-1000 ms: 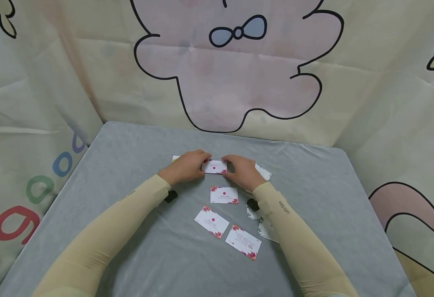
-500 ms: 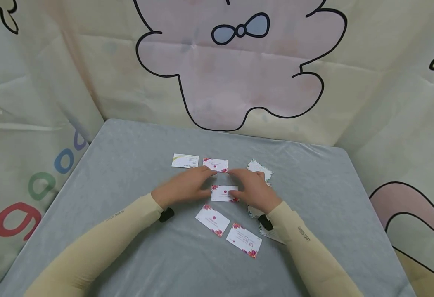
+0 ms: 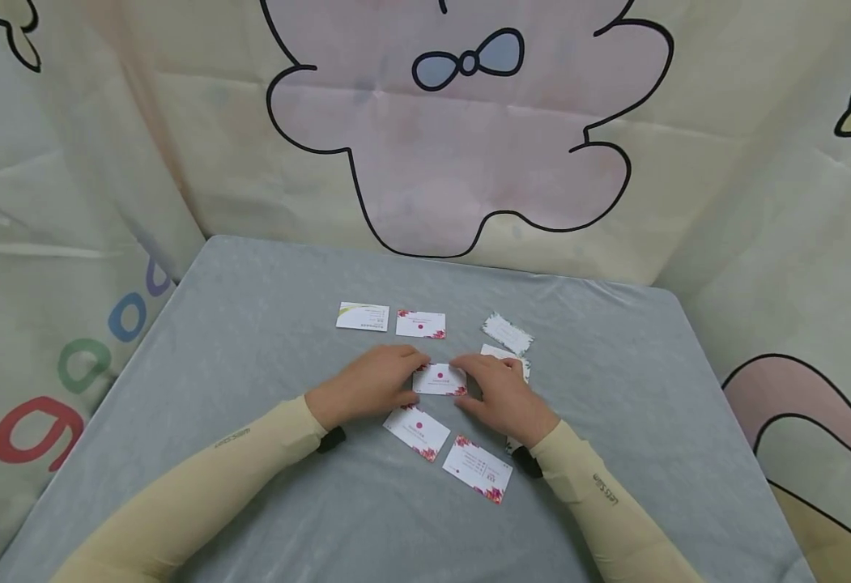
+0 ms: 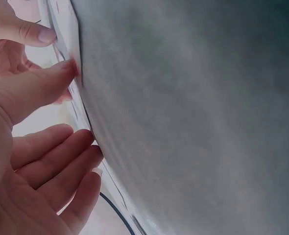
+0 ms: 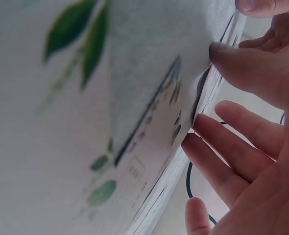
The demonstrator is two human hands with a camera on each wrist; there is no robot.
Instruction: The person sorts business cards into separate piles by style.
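In the head view, a white business card with pink flowers and a red dot (image 3: 440, 379) lies flat between both hands. My left hand (image 3: 370, 382) is at its left end, fingers by the far corner and thumb by the near one. The right hand (image 3: 505, 397) mirrors this at the right end. Fingers look fairly straight, the thumbs apart from them, in the left wrist view of the left hand (image 4: 46, 147) and the right wrist view of the right hand (image 5: 247, 137). Whether the fingertips press the card's edges is hard to tell.
Beyond the hands lie a yellow-striped card (image 3: 363, 317) and another pink-flowered card (image 3: 421, 325). Two tilted flowered cards (image 3: 416, 433) (image 3: 478, 469) are nearer. Leaf-edged cards (image 3: 508, 333) lie to the right, partly under the right hand. A grey cloth (image 3: 287, 518) covers the table.
Both hands first held the far flowered card at its ends, then let go of it and came nearer. They now stand at the ends of the middle card, which has not visibly moved.
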